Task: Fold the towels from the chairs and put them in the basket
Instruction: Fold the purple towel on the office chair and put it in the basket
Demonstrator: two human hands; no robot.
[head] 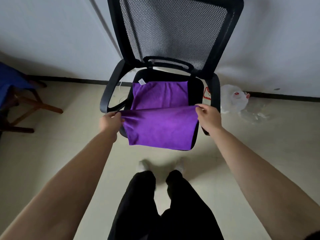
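Early stage: pinching purple towel's (161, 129) raised edge with left hand (110, 121) and right hand (207, 116) over chair (196, 90); first fold unfinished, basket placement outstanding, basket unseen.

head cam | wide-angle; looks fwd + down | chair (166, 80) close ahead; own arms, legs below

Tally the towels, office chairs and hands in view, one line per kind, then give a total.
purple towel: 1
black office chair: 1
hands: 2, the left hand and the right hand, each pinching a towel corner
Total: 4
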